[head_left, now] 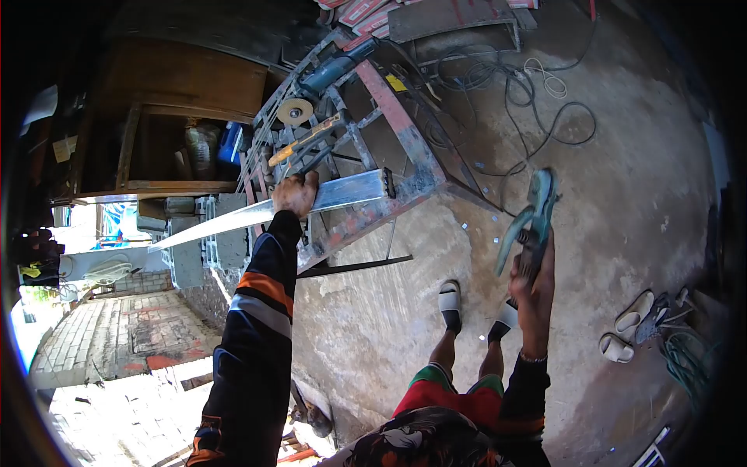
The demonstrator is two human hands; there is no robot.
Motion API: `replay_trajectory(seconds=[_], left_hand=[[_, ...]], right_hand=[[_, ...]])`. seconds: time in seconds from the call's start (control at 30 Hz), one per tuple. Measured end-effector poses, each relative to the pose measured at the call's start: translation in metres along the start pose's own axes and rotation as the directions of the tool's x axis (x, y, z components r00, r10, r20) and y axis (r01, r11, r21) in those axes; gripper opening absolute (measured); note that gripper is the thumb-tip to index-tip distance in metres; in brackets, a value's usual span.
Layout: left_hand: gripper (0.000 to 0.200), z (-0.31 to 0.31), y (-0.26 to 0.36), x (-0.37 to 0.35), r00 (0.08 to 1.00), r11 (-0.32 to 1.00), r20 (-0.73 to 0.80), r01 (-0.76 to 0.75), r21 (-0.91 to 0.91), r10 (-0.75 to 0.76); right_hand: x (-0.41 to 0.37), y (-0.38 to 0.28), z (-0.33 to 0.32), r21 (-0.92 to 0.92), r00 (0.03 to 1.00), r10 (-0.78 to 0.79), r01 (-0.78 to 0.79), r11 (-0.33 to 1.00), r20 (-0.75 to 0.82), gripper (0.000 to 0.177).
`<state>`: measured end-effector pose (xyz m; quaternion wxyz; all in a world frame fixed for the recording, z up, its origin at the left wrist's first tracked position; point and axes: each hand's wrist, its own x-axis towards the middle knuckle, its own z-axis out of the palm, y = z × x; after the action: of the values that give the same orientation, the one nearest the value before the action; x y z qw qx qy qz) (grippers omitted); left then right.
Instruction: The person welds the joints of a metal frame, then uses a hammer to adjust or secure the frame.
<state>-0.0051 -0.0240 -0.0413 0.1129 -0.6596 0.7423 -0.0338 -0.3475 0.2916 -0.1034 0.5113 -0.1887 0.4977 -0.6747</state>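
My left hand (295, 194) is closed around a long, shiny rectangular metal tube (352, 191). The tube lies across a paint-stained metal stand (405, 144), its near end at the stand's right-hand rail and its other end reaching far left. In my right hand (534, 295), out to the right over the floor, is a green clamp (542, 194) with two long arms, slightly blurred. Beyond my left hand, a tool with a yellow handle (299, 143) and an angle grinder (334, 70) rest on the stand, close to a round disc (295, 111).
Black cable (533, 97) loops over the concrete floor beyond the clamp. Loose sandals (634, 311) and a coiled green hose (689, 359) lie at the right. A wooden cabinet (183, 78) stands at the left, with concrete blocks (231, 226) below it.
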Motion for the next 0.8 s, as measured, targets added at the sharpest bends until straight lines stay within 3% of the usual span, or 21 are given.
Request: replay_trajectory(seconds=[0.1,0.23,0.27,0.3,0.37,0.57,0.63,0.7,0.8], left_hand=[[0.069,-0.003,0.005,-0.004,0.999,0.999,-0.045,0.028,0.02,-0.027],[0.068,-0.004,0.007,-0.004,0.999,0.999,-0.028,0.044,0.004,-0.044],[0.067,-0.004,0.007,-0.004,0.999,1.0,-0.037,0.031,0.0,-0.03],[0.066,-0.003,0.007,-0.005,0.999,1.0,-0.044,0.018,-0.005,-0.018],[0.064,-0.004,0.006,-0.005,0.999,1.0,-0.052,-0.001,-0.003,0.001],[0.064,-0.009,0.01,-0.006,1.0,1.0,-0.007,-0.004,-0.008,0.004],[0.064,-0.005,0.007,-0.004,1.0,1.0,-0.011,-0.012,0.001,0.012],[0.065,-0.003,0.007,-0.003,1.0,1.0,-0.016,0.0,-0.001,0.0],[0.066,-0.005,0.008,-0.005,1.0,1.0,-0.02,0.019,-0.002,-0.019]], right_hand=[[-0.032,0.021,0.015,-0.064,1.0,0.017,-0.017,0.998,0.011,0.127],[-0.048,0.013,0.04,-0.21,0.999,0.037,-0.035,0.977,0.007,0.108],[-0.049,0.011,0.041,-0.317,0.998,0.044,-0.025,0.948,0.053,0.1],[-0.052,0.015,0.046,-0.295,0.999,0.032,-0.018,0.955,0.042,0.098],[-0.051,0.02,0.054,-0.383,0.994,-0.082,0.104,0.918,0.073,0.097],[-0.05,0.029,0.093,-0.35,0.999,-0.043,0.05,0.935,0.027,0.103],[-0.046,0.034,0.102,-0.471,0.972,-0.218,0.232,0.851,0.084,0.101],[-0.048,0.034,0.109,-0.446,0.988,-0.139,0.157,0.881,0.073,0.101],[-0.045,0.035,0.117,-0.503,0.973,-0.222,0.226,0.834,0.068,0.099]])
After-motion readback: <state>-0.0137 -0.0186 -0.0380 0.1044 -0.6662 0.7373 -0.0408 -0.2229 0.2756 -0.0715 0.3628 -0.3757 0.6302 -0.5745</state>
